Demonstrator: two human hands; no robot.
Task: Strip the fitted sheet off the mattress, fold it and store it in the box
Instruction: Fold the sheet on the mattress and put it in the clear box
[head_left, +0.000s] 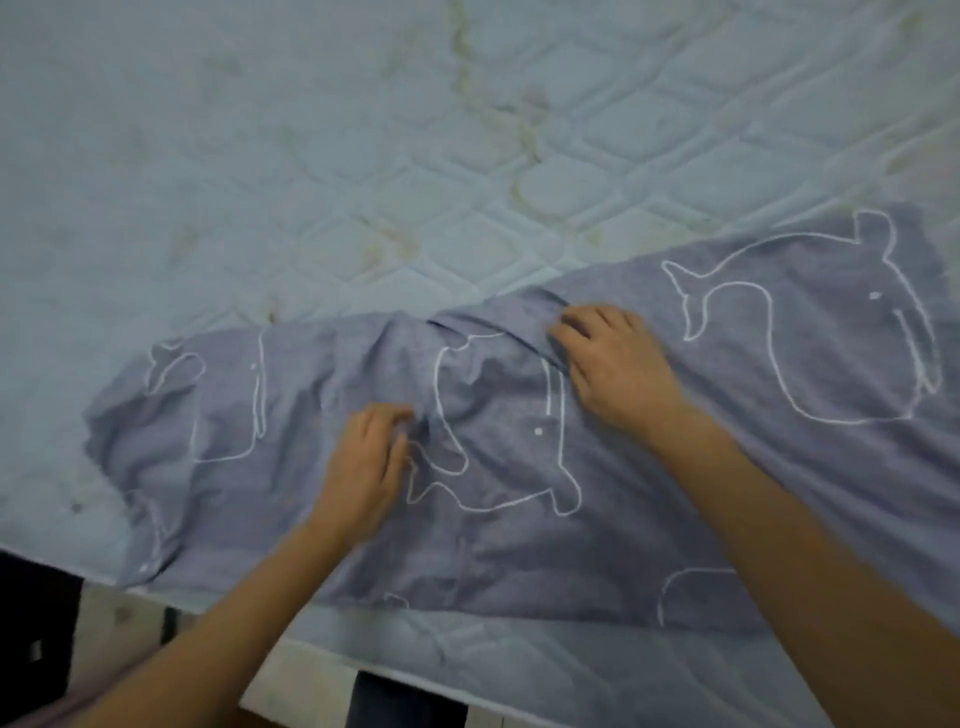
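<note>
- Fitted sheet (519, 545), lavender with white whale outlines, lies in a rumpled band on the bare mattress (260, 156), under both your grips.
- Your left grip (366, 462) bunches cloth in curled fingers.
- Your right grip (613, 358), beyond it, pinches a fold.

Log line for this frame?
stage: folding | sheet: bunched on mattress | left hand: grips sheet | right hand: grips sheet

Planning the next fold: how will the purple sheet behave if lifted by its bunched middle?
Probably floppy: the sheet bunches into creases where the left hand and right hand grip it, so its ends would likely sag. Likely light, since it looks thin. It may drag on the quilted mattress.
</note>
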